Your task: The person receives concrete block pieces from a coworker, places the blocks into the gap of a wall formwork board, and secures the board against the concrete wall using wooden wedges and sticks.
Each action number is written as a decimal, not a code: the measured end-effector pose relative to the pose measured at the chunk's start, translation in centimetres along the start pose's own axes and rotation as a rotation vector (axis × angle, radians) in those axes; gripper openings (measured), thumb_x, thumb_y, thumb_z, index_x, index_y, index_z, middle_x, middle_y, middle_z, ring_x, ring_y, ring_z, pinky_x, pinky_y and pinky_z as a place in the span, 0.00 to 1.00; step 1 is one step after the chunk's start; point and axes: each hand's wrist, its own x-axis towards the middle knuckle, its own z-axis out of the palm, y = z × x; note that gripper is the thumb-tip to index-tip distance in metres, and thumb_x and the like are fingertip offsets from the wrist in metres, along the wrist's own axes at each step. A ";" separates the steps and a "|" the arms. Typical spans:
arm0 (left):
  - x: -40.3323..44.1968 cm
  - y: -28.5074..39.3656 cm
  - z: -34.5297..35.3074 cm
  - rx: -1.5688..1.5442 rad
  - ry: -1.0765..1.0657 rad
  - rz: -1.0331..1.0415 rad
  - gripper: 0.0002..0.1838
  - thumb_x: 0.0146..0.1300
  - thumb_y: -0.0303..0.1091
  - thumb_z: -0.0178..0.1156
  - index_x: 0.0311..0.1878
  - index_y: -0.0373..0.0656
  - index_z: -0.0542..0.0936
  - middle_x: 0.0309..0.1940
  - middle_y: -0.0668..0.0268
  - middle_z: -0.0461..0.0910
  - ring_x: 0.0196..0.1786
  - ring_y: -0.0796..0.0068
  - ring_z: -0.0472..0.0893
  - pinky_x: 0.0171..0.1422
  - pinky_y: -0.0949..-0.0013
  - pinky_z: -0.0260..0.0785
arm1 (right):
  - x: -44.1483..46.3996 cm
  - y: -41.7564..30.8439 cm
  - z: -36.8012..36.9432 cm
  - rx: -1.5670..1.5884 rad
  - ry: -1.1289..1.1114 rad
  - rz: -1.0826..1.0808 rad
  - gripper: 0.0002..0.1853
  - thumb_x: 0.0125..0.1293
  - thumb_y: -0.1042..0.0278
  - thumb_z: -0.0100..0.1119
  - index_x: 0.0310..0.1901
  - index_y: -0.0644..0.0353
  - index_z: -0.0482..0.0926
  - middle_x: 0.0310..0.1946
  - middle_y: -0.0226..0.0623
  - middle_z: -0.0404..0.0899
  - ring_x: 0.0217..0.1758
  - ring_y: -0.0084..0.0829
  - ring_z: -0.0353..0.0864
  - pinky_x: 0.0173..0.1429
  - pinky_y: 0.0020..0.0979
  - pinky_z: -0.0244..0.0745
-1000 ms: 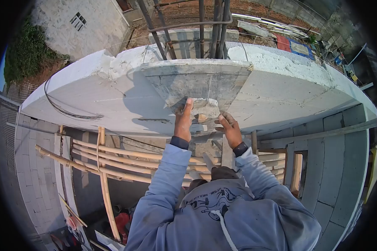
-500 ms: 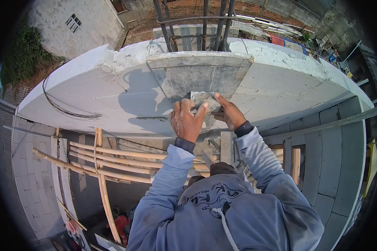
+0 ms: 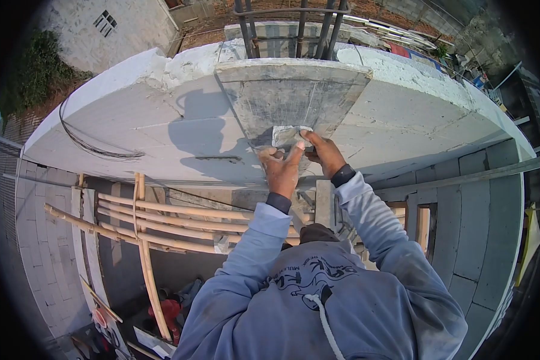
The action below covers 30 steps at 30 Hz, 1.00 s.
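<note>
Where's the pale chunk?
The pale chunk is just above and right of the head view's centre, beyond the left hand, touching the right hand, before the grey board.

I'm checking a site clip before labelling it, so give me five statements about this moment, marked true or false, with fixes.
1. The left hand and the right hand are both close to the pale chunk. True.

2. Both hands wear gloves. False: both are bare.

3. Steel bars rise beyond the top edge of the grey panel. True.

4. The large shadow falls mainly to the picture's right of the panel. False: it falls mainly to the left.

5. The cord on the sweatshirt is red. False: it is white.
</note>
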 end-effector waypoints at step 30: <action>-1.0 2.8 -1.5 0.180 -0.237 0.426 0.13 0.63 0.38 0.59 0.42 0.37 0.76 0.35 0.62 0.77 0.40 0.73 0.75 0.48 0.71 0.66 | 5.3 6.9 -0.1 0.095 0.083 -0.143 0.22 0.51 0.47 0.66 0.34 0.61 0.80 0.23 0.24 0.72 0.24 0.19 0.65 0.30 0.24 0.61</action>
